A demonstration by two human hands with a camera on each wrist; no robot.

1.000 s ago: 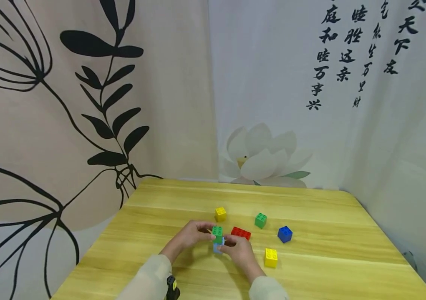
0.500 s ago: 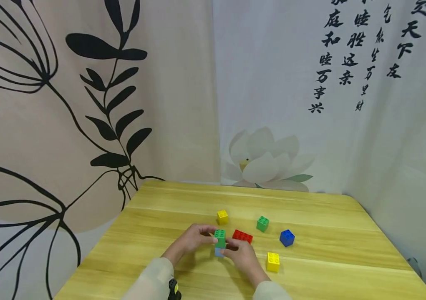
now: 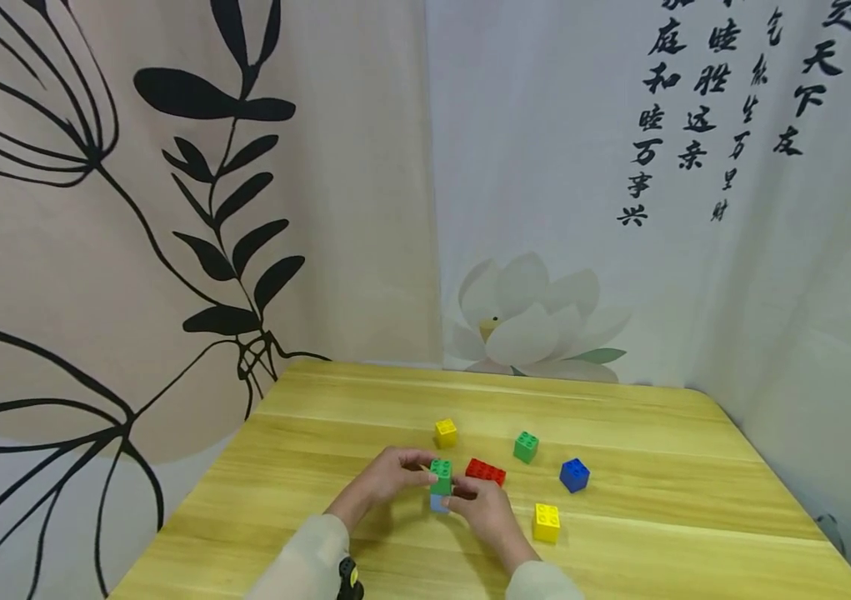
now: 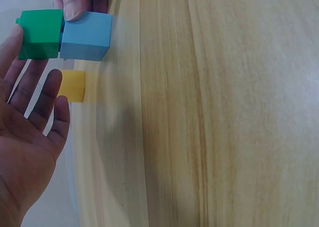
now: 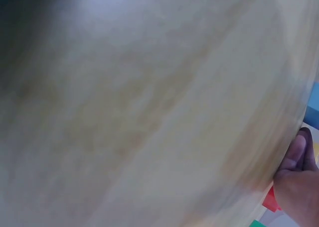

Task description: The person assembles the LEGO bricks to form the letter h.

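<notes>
My left hand [image 3: 393, 477] pinches a green toy building brick [image 3: 441, 477] between thumb and fingers. Just under it, a light blue brick [image 3: 439, 503] is held by the thumb and fingers of my right hand [image 3: 481, 507]. In the left wrist view the green brick [image 4: 40, 34] and the light blue brick [image 4: 86, 36] are lined up end to end, a narrow dark gap between them. The left hand's other fingers [image 4: 47, 100] spread loosely below. In the right wrist view only part of the right hand [image 5: 298, 184] and a corner of the light blue brick [image 5: 313, 107] show.
On the wooden table [image 3: 658, 533] lie a red brick [image 3: 485, 472], a far yellow brick [image 3: 445, 432], a second green brick [image 3: 526, 447], a dark blue brick [image 3: 574, 475] and a near yellow brick [image 3: 546, 522]. A printed curtain [image 3: 365, 208] hangs behind.
The green brick has come into line over the light blue one, which earlier showed more of its side. Both hands keep their hold. The head view has shifted slightly.
</notes>
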